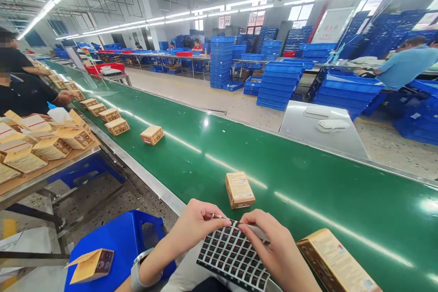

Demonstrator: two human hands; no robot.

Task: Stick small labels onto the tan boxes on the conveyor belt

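A label sheet, with rows of small dark squares on white, lies tilted over my lap at the front edge of the belt. My left hand is closed in a pinch at its top edge. A thin white and red strip shows by the left fingers; what exactly they pinch is too small to tell. My right hand grips the sheet's upper right part between thumb and fingers. Just beyond both hands stands a printed tan carton. Another tan carton is right of my right hand.
Several cartons stand along the green conveyor belt. To my left, an opened carton sits on a blue stool. A table at left holds many open cartons. Co-workers stand beyond it; blue crates are stacked across the aisle.
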